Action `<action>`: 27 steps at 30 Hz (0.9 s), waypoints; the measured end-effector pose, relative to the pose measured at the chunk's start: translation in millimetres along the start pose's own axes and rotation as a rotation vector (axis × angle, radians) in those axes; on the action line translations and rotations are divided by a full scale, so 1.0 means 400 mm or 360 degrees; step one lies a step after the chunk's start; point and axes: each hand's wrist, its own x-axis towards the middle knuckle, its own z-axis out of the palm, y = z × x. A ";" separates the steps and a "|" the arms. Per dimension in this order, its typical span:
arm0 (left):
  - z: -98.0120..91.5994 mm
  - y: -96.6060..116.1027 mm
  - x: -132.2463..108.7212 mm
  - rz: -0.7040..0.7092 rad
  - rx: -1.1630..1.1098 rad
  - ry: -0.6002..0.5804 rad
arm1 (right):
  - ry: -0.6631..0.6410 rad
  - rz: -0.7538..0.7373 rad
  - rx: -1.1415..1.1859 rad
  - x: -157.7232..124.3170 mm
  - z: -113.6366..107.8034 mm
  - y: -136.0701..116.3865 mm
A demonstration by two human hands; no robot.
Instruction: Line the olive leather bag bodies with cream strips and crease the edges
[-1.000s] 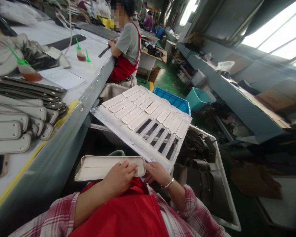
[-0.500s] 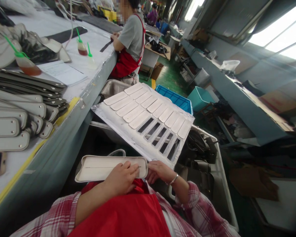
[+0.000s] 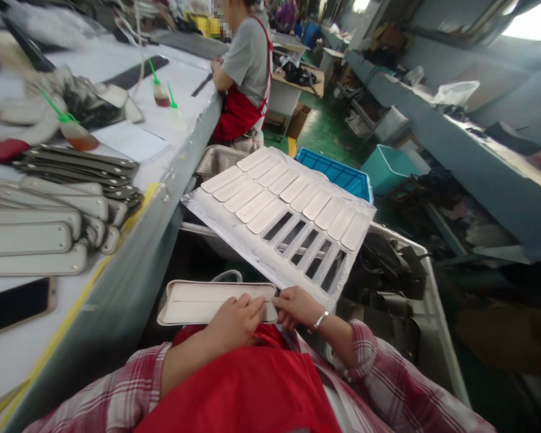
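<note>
A long off-white panel (image 3: 192, 302) with raised edges and a line along its middle lies across my lap. It looks like leather or a similar sheet. My left hand (image 3: 238, 319) rests over its right half, fingers bent on the surface and thumb side hidden. At the panel's right end, the fingers of my right hand (image 3: 298, 308) pinch the edge. Just beyond my hands, a tilted white board (image 3: 234, 240) bears rows of rounded off-white pieces (image 3: 256, 207), with several dark slots near its lower right. A clear loop (image 3: 228, 275) shows behind the panel.
On the left table (image 3: 180, 129) are stacked light straps (image 3: 27, 237), dark straps (image 3: 81, 162), a phone (image 3: 18, 305) and a glue bottle (image 3: 77, 133). A white bin (image 3: 446, 337) with dark pieces stands right. Blue crates (image 3: 336, 171) and a co-worker (image 3: 247, 72) are farther off.
The view has turned left, so the surroundings sit farther right and more of the phone shows. My right fingers have moved slightly onto the panel's end; my left hand stays on it.
</note>
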 end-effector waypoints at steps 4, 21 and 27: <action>-0.051 -0.029 -0.069 -0.0092 -0.0602 0.0244 | -0.0001 -0.0012 -0.0078 -0.002 -0.010 0.021; 0.000 -0.262 -0.300 -0.1210 -0.2334 0.0739 | 0.0002 -0.0448 0.0120 0.002 0.028 0.093; 0.029 -0.238 -0.334 -0.1109 -0.2485 0.0794 | 0.0062 -0.0730 -0.0007 -0.007 0.042 0.088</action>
